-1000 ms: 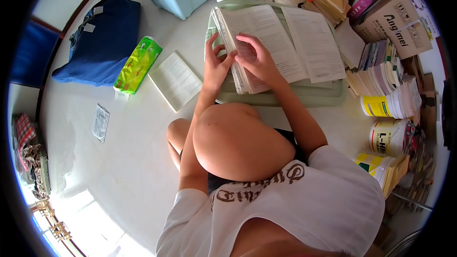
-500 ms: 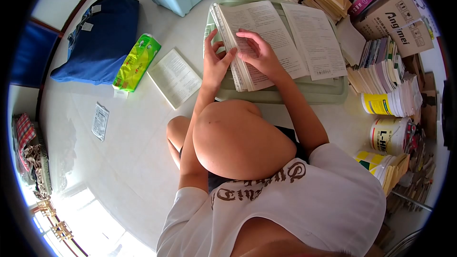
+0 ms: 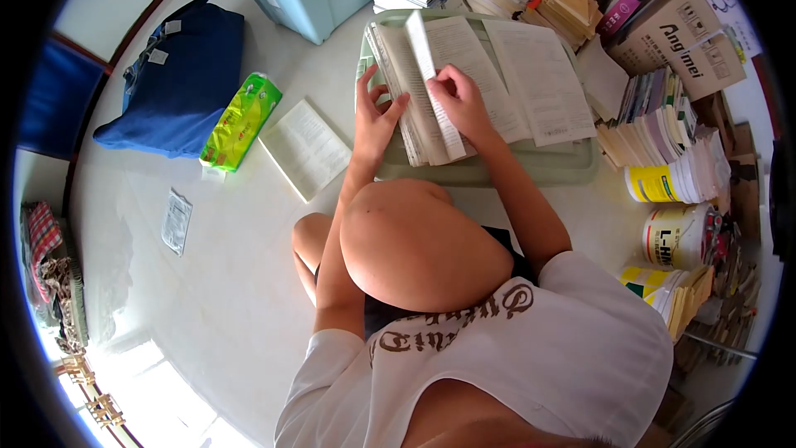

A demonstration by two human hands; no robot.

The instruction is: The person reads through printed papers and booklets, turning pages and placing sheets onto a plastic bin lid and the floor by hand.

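Note:
A thick open book with printed pages lies on a pale green plastic box lid. My left hand grips its left side, thumb on the pages and fingers round the edge. Pinched in my right hand is a page, raised upright from the book and seen nearly edge-on. To the right, a printed sheet lies flat on the lid, close to the book's right page.
On the floor at left are an open booklet, a green tissue pack, a blue bag and a small packet. A blue bin stands behind. Book stacks, a cardboard box and buckets line the right.
My right hand has closed on a page and lifted it upright, moving slightly right. My left hand stays at the book's left side. The whole view has shifted slightly.

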